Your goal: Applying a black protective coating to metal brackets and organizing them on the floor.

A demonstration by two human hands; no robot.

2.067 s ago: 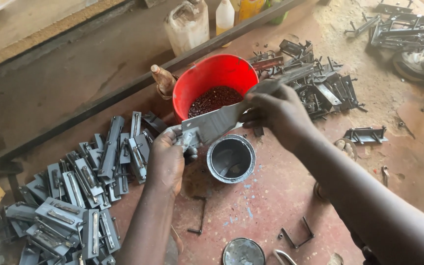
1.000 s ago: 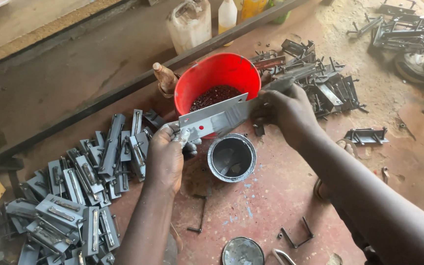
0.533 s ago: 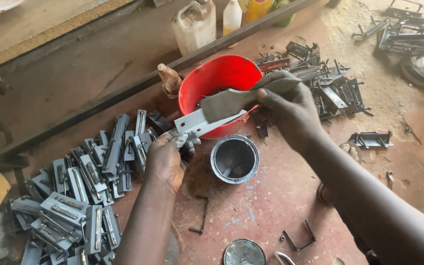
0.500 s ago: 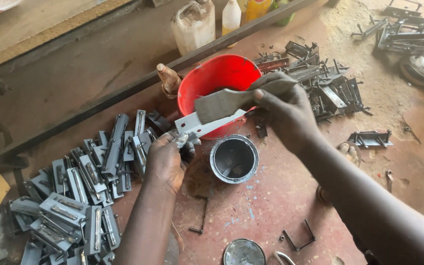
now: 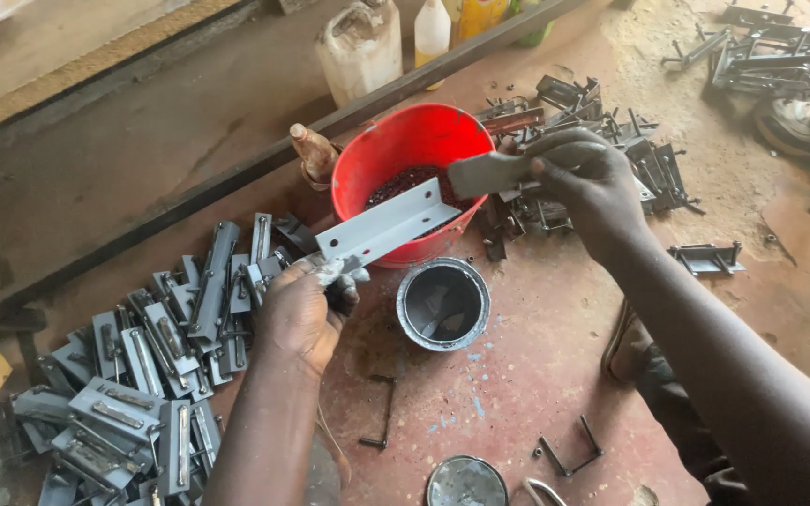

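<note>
My left hand (image 5: pixel 307 305) grips one end of a grey-painted metal angle bracket (image 5: pixel 391 221) and holds it slanted above the floor, in front of a red bucket (image 5: pixel 396 155). My right hand (image 5: pixel 588 183) holds a grey paint-soaked sponge pad (image 5: pixel 487 172) at the bracket's upper right end. Below the bracket stands an open round tin of grey paint (image 5: pixel 442 305).
A heap of grey-painted metal latches (image 5: pixel 133 375) lies at the left. Unpainted dark metal parts (image 5: pixel 611 141) are piled at the right behind my right hand. A white jerrycan (image 5: pixel 360 47) and bottles stand at the back. A tin lid (image 5: pixel 466 483) and loose bent rods lie near the bottom.
My right hand has slid the sponge pad along the bracket to its upper right end. The left hand keeps hold of the lower end; the camera has shifted slightly.
</note>
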